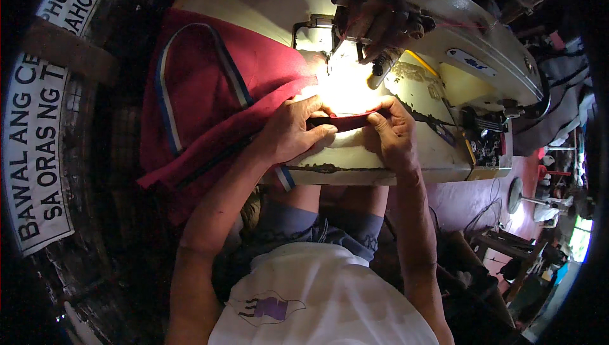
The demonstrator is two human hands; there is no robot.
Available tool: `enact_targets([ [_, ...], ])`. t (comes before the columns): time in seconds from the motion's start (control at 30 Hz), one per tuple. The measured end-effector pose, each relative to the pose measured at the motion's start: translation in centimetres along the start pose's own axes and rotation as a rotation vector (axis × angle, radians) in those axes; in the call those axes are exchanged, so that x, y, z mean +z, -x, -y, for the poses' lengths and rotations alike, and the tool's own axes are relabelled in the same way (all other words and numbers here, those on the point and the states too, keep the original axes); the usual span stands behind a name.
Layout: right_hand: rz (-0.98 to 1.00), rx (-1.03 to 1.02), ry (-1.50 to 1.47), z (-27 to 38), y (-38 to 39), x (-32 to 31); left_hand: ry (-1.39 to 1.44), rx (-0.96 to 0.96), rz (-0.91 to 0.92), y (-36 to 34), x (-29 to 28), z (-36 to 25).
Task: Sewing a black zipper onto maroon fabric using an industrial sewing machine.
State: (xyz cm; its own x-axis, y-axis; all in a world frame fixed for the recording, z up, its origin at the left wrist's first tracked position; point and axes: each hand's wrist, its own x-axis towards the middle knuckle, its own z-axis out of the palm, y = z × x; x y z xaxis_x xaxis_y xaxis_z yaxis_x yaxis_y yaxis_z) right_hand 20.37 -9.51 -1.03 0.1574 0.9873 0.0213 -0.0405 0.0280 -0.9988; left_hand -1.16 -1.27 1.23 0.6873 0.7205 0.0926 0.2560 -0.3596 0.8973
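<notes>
Both of my hands pinch a narrow folded edge of red fabric [356,118] in front of a sewing machine's needle area. My left hand [293,128] has thumb and fingers closed on the edge. To its right, my right hand [394,130] pinches the other end between thumb and forefinger. The larger spread of red fabric [228,59] lies to the left and hangs over the table's side. A blue-and-white striped ribbon [166,94] loops across it. The sewing machine [380,9] stands just beyond my hands, its lamp glare washing out the needle spot.
The worn sewing table [355,176] has a chipped front edge. Scissors [444,130] and a yellow stick [424,64] lie right of my hands. Printed signs [38,155] hang at the left. At the right, a fan [517,195] and clutter stand beyond the table.
</notes>
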Motion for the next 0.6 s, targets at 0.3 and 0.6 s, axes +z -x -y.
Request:
enact_targets([
  [0.3,-0.011,-0.087,0.039,-0.4,-0.3,0.5,-0.037,0.018,0.017,-0.4,0.2,-0.2],
  [0.6,0.063,0.008,0.072,0.3,0.1,-0.2,-0.093,0.086,-0.096,-0.7,1.1,0.6],
])
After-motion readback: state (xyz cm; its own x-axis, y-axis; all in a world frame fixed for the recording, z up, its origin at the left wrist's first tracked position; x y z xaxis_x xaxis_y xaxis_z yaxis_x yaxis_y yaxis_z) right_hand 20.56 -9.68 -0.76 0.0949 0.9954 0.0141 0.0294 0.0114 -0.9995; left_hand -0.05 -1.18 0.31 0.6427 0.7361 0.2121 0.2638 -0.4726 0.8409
